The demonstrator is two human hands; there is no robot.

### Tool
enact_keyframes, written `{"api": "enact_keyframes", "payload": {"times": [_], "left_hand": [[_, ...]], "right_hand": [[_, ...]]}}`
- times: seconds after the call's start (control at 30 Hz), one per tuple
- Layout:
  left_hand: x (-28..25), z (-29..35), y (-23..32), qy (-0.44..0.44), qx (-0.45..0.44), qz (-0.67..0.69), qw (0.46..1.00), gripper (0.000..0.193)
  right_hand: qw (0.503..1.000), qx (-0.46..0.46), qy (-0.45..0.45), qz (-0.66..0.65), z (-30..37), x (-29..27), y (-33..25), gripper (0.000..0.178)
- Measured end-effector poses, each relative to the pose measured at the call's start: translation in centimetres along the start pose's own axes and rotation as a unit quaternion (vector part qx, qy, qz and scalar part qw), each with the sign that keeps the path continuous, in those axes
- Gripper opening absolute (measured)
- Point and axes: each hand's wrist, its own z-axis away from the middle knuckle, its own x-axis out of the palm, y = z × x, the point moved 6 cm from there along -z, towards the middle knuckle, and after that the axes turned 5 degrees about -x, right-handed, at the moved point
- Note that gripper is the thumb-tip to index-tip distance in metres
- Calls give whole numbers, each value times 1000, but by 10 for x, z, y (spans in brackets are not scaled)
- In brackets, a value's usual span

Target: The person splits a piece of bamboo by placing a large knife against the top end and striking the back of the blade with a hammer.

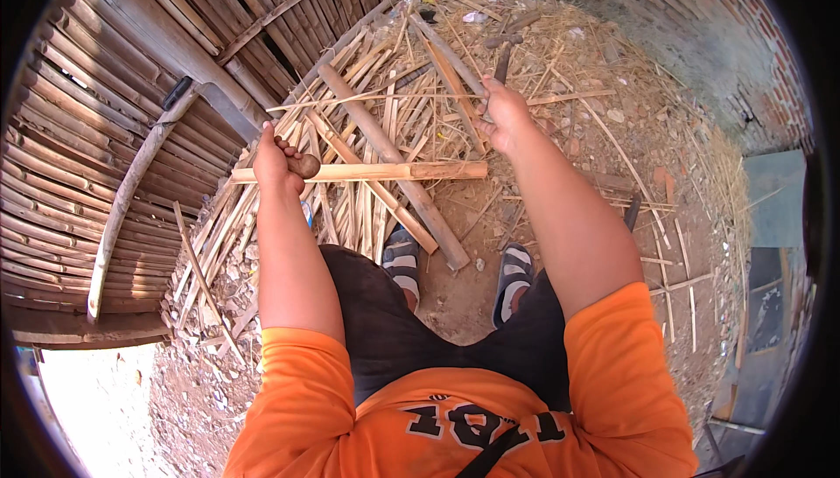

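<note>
My left hand point(276, 161) is closed round the wooden handle of a machete point(229, 113). The handle's rounded end sticks out at the palm side, and the grey blade points up and left. Just behind that hand, a split bamboo piece point(376, 172) lies crosswise over other bamboo. On the right, my right hand point(505, 117) is closed, its thumb along the dark handle of a hammer point(503, 43) whose head points away from me. The fingers partly hide the grip. A thin bamboo strip point(376, 100) runs from near my left hand towards my right.
Loose bamboo strips point(350, 128) pile up ahead, with a round bamboo pole point(385, 154) slanting across them. A slatted bamboo wall point(79, 146) stands left, with a curved pole point(131, 198) against it. A brick wall point(691, 6) rises right. My sandalled feet point(402, 261) are near the pile.
</note>
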Motion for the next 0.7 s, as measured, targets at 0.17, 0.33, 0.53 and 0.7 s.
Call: {"api": "enact_keyframes", "payload": {"times": [0.17, 0.33, 0.53, 0.7], "left_hand": [[2, 8, 17, -19, 40, 40, 998, 34], [11, 24, 24, -35, 51, 19, 998, 33], [45, 47, 13, -73, 49, -27, 996, 32], [53, 50, 4, -76, 50, -44, 995, 32]], "right_hand": [[994, 61, 89, 3, -33, -44, 100, 45], [982, 89, 150, 79, -68, -93, 210, 42], [976, 104, 163, 98, -133, -159, 317, 30], [980, 106, 140, 99, -137, -145, 324, 25]]}}
